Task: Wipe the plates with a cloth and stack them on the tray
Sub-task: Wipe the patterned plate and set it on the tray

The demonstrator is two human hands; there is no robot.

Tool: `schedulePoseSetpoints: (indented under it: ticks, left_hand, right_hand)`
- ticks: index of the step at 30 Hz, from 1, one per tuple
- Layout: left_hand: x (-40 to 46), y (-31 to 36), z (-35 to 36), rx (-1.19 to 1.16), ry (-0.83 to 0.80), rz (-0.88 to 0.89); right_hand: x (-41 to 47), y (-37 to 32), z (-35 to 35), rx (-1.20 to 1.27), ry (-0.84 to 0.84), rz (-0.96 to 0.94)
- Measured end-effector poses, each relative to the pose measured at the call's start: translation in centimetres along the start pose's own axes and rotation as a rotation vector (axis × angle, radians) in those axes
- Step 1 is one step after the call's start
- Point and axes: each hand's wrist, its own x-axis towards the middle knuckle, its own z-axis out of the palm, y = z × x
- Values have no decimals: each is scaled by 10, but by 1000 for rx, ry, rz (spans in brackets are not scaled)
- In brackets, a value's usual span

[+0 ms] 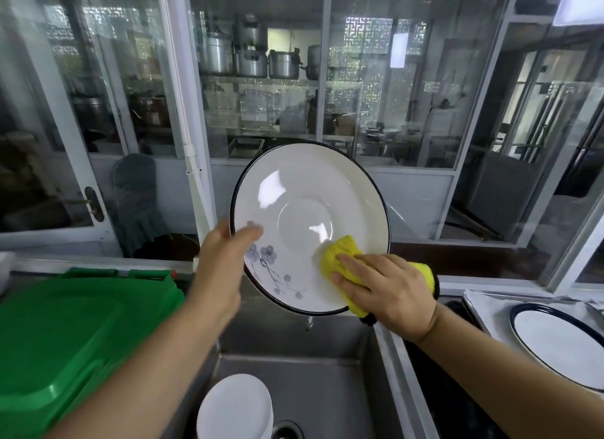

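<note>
Nearest us, down in the steel sink (327,389), a stack of plain white plates (235,406) waits; the edges blur together, so I cannot count them. To the left sits one green plastic bin lid (75,334), and on the right surface one metal tray (483,304) already carries a dark-rimmed plate (562,343), one that I can see.

Up over the sink is the plate in play: one white plate with a blue flower print (304,209), tilted to face us. The left hand (219,268) grips its left rim, thumb curled over the front. The right hand (389,291) lies with fingers nearly straight, pressing one yellow cloth (340,258) onto the plate's lower right.

My read: this is glazed ceramic, stiff and breakable, with some weight, and the glare says slick, perhaps wet. A drop into that steel basin would likely chip it. The rim is the place to hold, thumb on top, fingers behind. The cloth is soft and pliable, easy to press flat.

Beyond, behind the glass wall, metal pots (251,59) stand on shelves, at least four.
</note>
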Motion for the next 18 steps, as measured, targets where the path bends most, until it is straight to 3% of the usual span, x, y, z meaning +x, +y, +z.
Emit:
schedulePoseSetpoints:
  ticks: [4, 7, 13, 18]
  left_hand:
    - [-48, -50, 24, -58, 115, 107]
    - [-45, -64, 17, -68, 145, 98]
    - [-21, -53, -3, 19, 173, -3]
    - [4, -18, -22, 210, -26, -32]
  right_hand:
    - [6, -37, 6, 44, 8, 180]
    - [2, -52, 10, 79, -7, 212]
    - [-6, -36, 10, 138, -53, 62]
    - [-10, 16, 0, 54, -80, -127]
